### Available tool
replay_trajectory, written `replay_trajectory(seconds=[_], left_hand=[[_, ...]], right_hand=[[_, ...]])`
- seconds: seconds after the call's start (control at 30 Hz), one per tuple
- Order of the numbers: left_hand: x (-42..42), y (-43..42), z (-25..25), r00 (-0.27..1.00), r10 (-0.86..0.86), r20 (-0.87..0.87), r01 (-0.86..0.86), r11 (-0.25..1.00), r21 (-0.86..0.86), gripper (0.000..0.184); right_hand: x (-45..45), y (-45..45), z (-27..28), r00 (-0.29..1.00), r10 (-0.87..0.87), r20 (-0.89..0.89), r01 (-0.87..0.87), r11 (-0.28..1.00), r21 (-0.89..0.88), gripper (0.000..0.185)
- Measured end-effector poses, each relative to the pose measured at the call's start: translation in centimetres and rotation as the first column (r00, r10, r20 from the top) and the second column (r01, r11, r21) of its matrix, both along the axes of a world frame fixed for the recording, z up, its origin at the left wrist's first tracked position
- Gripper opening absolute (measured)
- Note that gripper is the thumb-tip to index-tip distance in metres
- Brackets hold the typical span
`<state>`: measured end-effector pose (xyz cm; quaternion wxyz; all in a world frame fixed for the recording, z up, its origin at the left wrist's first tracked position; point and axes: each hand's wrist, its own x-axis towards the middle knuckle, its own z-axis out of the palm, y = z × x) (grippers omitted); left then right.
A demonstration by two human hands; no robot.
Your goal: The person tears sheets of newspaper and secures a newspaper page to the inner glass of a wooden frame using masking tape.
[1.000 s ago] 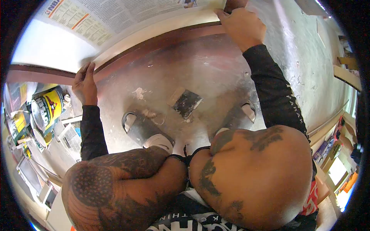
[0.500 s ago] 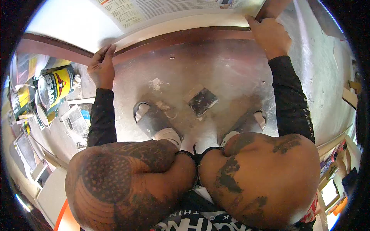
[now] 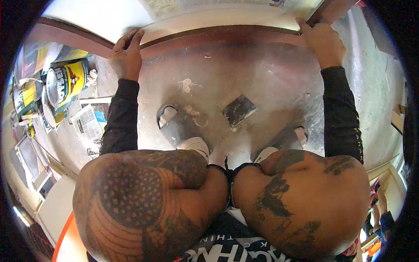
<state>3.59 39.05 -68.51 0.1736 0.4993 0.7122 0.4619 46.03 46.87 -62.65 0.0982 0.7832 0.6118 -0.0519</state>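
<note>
A reddish-brown wooden frame (image 3: 227,35) borders a white panel (image 3: 96,15) at the top of the view. My left hand (image 3: 125,56) is at the near rail on the left, thumb and fingertips closed on its inner edge. My right hand (image 3: 324,43) lies over the right corner of the same frame, a finger reaching onto the panel's corner and the rest curled round the rail. A printed newspaper sheet (image 3: 187,5) lies on the panel, partly cut off by the top of the view. The undersides of both hands are hidden.
Paint cans (image 3: 70,83) stand on the left floor beside newspaper sheets (image 3: 89,124). A dark square patch (image 3: 239,110) marks the floor between my slippered feet (image 3: 179,126). Wooden pieces (image 3: 398,118) lie at the right edge. Part of another person (image 3: 386,222) shows at lower right.
The whole view has shifted, with the frame and both hands appearing higher and slightly farther right. Less of the newspaper on the panel shows. Both hands keep their places on the frame.
</note>
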Motion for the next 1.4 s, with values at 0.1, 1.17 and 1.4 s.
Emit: replay_trajectory(seconds=[0.1, 1.17, 1.4], left_hand=[[0.0, 0.1, -0.3, 0.998, -0.026, 0.051, 0.025, 1.0, 0.014, 0.024], [-0.9, 0.0, -0.8, 0.897, 0.211, -0.388, -0.269, 0.958, -0.102, 0.041], [7.6, -0.7, -0.8, 0.6, -0.584, -0.547, 0.69, 0.724, -0.016, 0.026]], right_hand=[[-0.1, 0.0, 0.1, 0.999, 0.001, -0.033, -0.001, 1.0, -0.007, 0.071], [0.5, 0.2, -0.1, 0.996, 0.061, -0.071, -0.061, 0.998, 0.0, 0.064], [-0.3, -0.7, 0.5, 0.997, 0.035, -0.068, -0.028, 0.995, 0.095, 0.059]])
